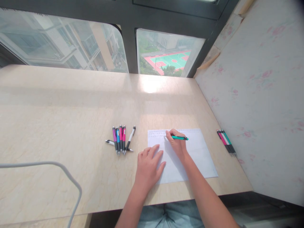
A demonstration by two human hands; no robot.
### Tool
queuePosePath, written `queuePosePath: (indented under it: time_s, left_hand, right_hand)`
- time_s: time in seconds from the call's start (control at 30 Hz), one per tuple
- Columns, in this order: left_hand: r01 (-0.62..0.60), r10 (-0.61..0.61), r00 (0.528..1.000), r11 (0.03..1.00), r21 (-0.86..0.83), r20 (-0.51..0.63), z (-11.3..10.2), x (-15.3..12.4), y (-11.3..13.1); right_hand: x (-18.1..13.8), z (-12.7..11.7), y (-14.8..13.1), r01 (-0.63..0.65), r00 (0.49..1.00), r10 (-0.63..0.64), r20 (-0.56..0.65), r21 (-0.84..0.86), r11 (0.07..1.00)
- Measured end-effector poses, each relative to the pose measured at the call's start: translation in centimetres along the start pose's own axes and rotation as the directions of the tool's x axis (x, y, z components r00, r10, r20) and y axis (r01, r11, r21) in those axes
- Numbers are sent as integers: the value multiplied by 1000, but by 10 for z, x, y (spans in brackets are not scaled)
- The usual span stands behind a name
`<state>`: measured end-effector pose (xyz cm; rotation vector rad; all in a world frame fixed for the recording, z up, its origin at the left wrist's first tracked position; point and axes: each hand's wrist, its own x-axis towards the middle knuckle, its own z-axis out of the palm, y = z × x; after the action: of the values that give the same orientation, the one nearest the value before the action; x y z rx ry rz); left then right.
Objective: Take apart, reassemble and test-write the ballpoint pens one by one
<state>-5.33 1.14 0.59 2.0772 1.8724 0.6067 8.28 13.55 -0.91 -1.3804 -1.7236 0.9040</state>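
A white sheet of paper [194, 155] lies on the beige desk [59, 126], with faint lines of writing along its top edge. My right hand [177, 144] is closed round a teal pen [180, 138], tip down on the paper's upper left part. My left hand [148, 166] lies flat with fingers spread, pressing the sheet's left edge. Left of the paper lies a bunch of several pens [120, 141] in pink, blue, purple and white.
A few more pens [226, 142] lie at the desk's right edge beside a floral papered wall [261, 95]. A grey cable [59, 167] curves over the near left. Windows [166, 53] stand behind the desk. My lap shows below the front edge.
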Motion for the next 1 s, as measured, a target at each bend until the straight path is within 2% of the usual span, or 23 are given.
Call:
queuePosePath:
  time_s: [0.33,1.0]
  left_hand:
    - [-3,2,1000,1000,-10,-15,0,0,0]
    - [9,-9,1000,1000,-10,0,-1,0,1]
  right_hand:
    - [-1,-2,-2,-21,998,20,-58,-12,1000]
    - [2,0,2,-16,998,13,-61,-43,999]
